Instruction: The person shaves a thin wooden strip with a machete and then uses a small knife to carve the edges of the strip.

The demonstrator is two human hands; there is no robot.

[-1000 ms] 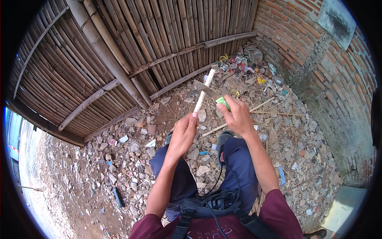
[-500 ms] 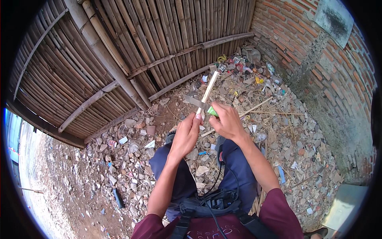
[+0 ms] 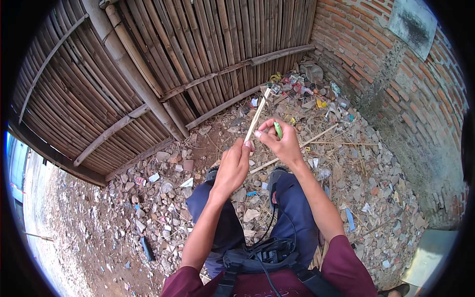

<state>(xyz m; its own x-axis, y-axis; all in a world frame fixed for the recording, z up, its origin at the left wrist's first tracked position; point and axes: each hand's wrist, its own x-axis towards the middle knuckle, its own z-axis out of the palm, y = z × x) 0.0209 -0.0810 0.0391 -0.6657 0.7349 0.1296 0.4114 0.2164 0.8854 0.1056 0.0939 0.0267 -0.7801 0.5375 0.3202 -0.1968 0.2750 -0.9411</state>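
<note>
In front of my knees, my left hand (image 3: pixel 232 167) is closed round the lower end of a pale, split bamboo strip (image 3: pixel 258 114). The strip tilts up and away, its far end above the rubble. To its right, my right hand (image 3: pixel 283 146) grips a knife (image 3: pixel 278 130) by its green handle. Only part of that handle shows above the fingers; the blade cannot be made out. My right thumb and forefinger come close to the strip's side, and whether they touch it I cannot tell.
A bamboo slat wall (image 3: pixel 213 44) stands ahead and to the left, a brick wall (image 3: pixel 366 34) to the right. Stones and litter (image 3: pixel 302 81) cover the ground. Loose pale sticks (image 3: pixel 321 133) lie right of my hands. A black pouch with cables (image 3: pixel 262 255) rests at my waist.
The knife blade crossed the strip earlier and no longer shows. My right hand has turned, so the green handle now points up from the fingers. My left hand keeps its hold on the strip.
</note>
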